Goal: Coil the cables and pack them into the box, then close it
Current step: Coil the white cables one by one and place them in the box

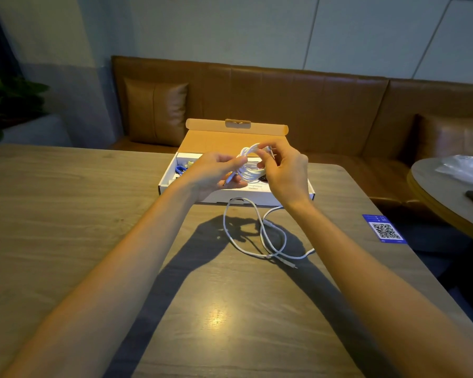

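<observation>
Status: left hand (216, 173) and right hand (287, 175) both pinch the coiled cable (249, 167) directly over the open box (268, 199), so the drop is straight down. 2nd cable (257, 236) lies loose on the bench (230, 296) just this side of the box, nearer the right hand.

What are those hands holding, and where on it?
One coiled white cable, held by both: the left hand grips the bundle's left side, the right hand pinches its upper right side.
</observation>
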